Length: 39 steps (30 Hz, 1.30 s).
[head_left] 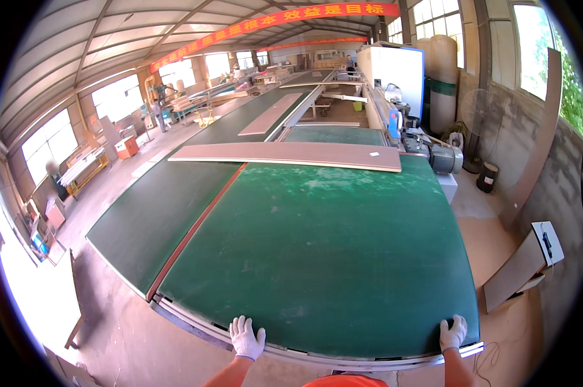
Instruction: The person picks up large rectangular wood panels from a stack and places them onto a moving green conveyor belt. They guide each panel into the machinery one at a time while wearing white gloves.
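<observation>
A wide green conveyor belt (323, 258) stretches out in front of me. My left hand (246, 338), in a white glove, rests flat at its near edge with the fingers apart. Close to the near right corner, my right hand (454, 333), gloved the same way, lies on the belt with nothing visible in it. Across the far end of the belt lies a long brownish board (285, 155) with a small white label, well beyond both hands. Another narrow board (271, 115) lies farther off on the dark left-hand belt (169, 216).
A metal rail (291, 355) edges the belt before me. To the right are an electric motor (446, 158), a black drum (488, 177) and a small stand (523, 264) with a device on top. A tall board (541, 135) leans on the wall. Several people are farther back.
</observation>
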Each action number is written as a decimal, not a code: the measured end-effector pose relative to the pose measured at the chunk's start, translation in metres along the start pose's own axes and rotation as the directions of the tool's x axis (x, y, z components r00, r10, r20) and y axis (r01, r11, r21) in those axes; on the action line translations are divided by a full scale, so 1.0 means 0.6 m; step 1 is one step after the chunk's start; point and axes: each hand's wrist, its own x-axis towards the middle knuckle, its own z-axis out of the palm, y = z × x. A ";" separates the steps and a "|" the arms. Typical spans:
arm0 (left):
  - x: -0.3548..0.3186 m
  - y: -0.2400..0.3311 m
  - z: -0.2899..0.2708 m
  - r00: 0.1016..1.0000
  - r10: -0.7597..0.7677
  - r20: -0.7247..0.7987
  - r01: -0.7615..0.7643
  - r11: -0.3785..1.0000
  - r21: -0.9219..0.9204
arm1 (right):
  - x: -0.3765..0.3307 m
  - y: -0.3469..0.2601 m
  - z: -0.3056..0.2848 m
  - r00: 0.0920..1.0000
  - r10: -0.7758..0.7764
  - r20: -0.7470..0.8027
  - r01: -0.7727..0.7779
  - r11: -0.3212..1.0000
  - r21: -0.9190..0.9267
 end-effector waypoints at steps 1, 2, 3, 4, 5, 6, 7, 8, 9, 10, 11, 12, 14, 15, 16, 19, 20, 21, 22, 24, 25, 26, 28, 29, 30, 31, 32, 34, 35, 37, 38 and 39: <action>0.002 0.013 0.000 1.000 0.020 0.018 -0.020 1.000 -0.002 | 0.023 -0.020 0.027 1.000 0.008 -0.009 -0.008 0.998 0.055; 0.003 0.026 0.001 0.999 0.033 0.035 -0.033 0.999 -0.001 | 0.049 -0.052 0.051 1.000 -0.023 0.000 0.023 0.994 0.111; 0.008 0.040 0.007 0.998 0.046 0.051 -0.046 0.999 -0.005 | 0.071 -0.071 0.081 0.997 -0.079 -0.013 0.079 0.985 0.153; 0.012 0.054 0.013 0.997 0.048 0.067 -0.046 0.999 -0.026 | 0.090 -0.095 0.114 0.997 -0.080 0.006 0.077 0.977 0.198; 0.018 0.068 0.019 0.995 0.052 0.085 -0.048 0.998 -0.045 | 0.111 -0.115 0.152 0.997 -0.066 0.052 0.049 0.961 0.271; 0.030 0.083 0.028 0.991 0.074 0.110 -0.067 0.995 -0.073 | 0.128 -0.124 0.202 0.993 0.059 0.103 -0.102 0.870 0.482; 0.026 0.092 0.022 0.991 0.056 0.121 -0.047 0.996 -0.073 | 0.153 -0.192 0.226 0.947 0.140 0.291 -0.301 0.707 0.640; 0.037 0.107 0.019 0.990 0.084 0.117 -0.069 0.990 -0.123 | 0.177 -0.224 0.258 0.903 0.169 0.394 -0.427 0.453 0.783; 0.043 0.114 0.015 0.987 0.086 0.136 -0.064 0.985 -0.160 | 0.197 -0.270 0.286 0.885 0.108 0.453 -0.463 0.298 0.835; 0.058 0.120 0.020 0.982 0.107 0.154 -0.074 0.975 -0.210 | 0.218 -0.307 0.321 0.900 0.104 0.423 -0.436 0.210 0.875; 0.079 0.123 0.033 0.980 0.135 0.146 -0.094 0.961 -0.259 | 0.245 -0.320 0.362 0.898 0.115 0.425 -0.440 0.181 0.880; 0.102 0.126 0.046 0.980 0.147 0.132 -0.120 0.974 -0.193 | 0.278 -0.333 0.403 0.908 0.127 0.399 -0.418 0.299 0.858; 0.097 0.103 0.047 0.991 0.083 0.100 -0.084 0.996 0.001 | 0.315 -0.475 0.425 0.800 0.144 0.583 -0.599 0.121 0.792; 0.106 0.095 0.048 0.994 0.026 0.102 -0.025 1.000 -0.014 | 0.342 -0.507 0.445 0.793 0.115 0.598 -0.607 0.087 0.790; 0.115 0.082 0.050 0.995 0.000 0.100 0.000 1.000 -0.005 | 0.375 -0.543 0.468 0.772 0.121 0.624 -0.635 0.111 0.764; 0.089 0.049 0.044 0.983 -0.131 0.126 0.133 0.991 -0.005 | 0.450 -0.660 0.542 0.774 0.192 0.603 -0.631 0.160 0.759; 0.081 0.049 0.037 0.982 -0.130 0.137 0.127 0.991 0.032 | 0.470 -0.688 0.572 0.809 0.200 0.552 -0.587 0.310 0.748; 0.090 0.048 0.037 0.984 -0.119 0.132 0.112 0.992 0.059 | 0.509 -0.691 0.624 0.783 0.219 0.583 -0.621 0.223 0.751; 0.113 0.038 0.043 0.987 -0.090 0.130 0.080 0.994 0.076 | 0.560 -0.679 0.676 0.758 0.248 0.603 -0.643 0.131 0.754; 0.132 0.024 0.017 0.971 -0.199 0.129 0.192 0.979 0.063 | 0.586 -0.741 0.744 0.632 0.256 0.731 -0.760 0.019 0.650; 0.135 -0.001 0.007 0.972 -0.210 0.107 0.202 0.976 0.077 | 0.575 -0.786 0.773 0.610 0.165 0.775 -0.778 -0.062 0.625; 0.136 -0.030 0.001 0.975 -0.204 0.093 0.197 0.978 0.075 | 0.561 -0.812 0.795 0.592 0.091 0.801 -0.788 -0.141 0.599; 0.174 -0.097 0.016 0.992 -0.119 0.037 0.118 0.992 0.034 | 0.566 -0.822 0.857 0.686 0.244 0.685 -0.680 -0.120 0.724; 0.194 -0.121 0.019 0.993 -0.120 0.018 0.120 0.993 -0.003 | 0.538 -0.813 0.882 0.759 0.202 0.619 -0.630 -0.008 0.776; 0.211 -0.143 0.018 0.992 -0.125 0.000 0.125 0.992 -0.033 | 0.516 -0.819 0.887 0.817 0.149 0.556 -0.572 0.099 0.814; 0.210 -0.159 0.004 0.987 -0.158 0.002 0.158 0.987 0.010 | 0.463 -0.880 0.882 0.780 0.112 0.616 -0.625 0.077 0.777; 0.195 -0.185 -0.002 0.979 -0.203 -0.015 0.203 0.977 0.069 | 0.385 -0.961 0.855 0.734 0.064 0.676 -0.679 0.065 0.732; 0.183 -0.213 -0.011 0.948 -0.305 -0.089 0.314 0.943 0.110 | 0.242 -1.103 0.738 0.541 -0.090 0.836 -0.815 0.188 0.547; 0.187 -0.234 -0.010 0.941 -0.319 -0.112 0.326 0.944 0.051 | 0.188 -1.150 0.688 0.495 -0.108 0.862 -0.809 0.305 0.503; 0.220 -0.269 -0.002 0.930 -0.333 -0.158 0.323 0.943 -0.085 | 0.113 -1.227 0.634 0.462 -0.179 0.869 -0.750 0.443 0.490; 0.238 -0.279 -0.005 0.892 -0.429 -0.142 0.382 0.884 -0.270 | 0.079 -1.262 0.621 0.452 -0.235 0.860 -0.721 0.471 0.508; 0.253 -0.284 -0.014 0.847 -0.523 -0.098 0.435 0.787 -0.437 | 0.043 -1.305 0.616 0.442 -0.261 0.858 -0.700 0.498 0.512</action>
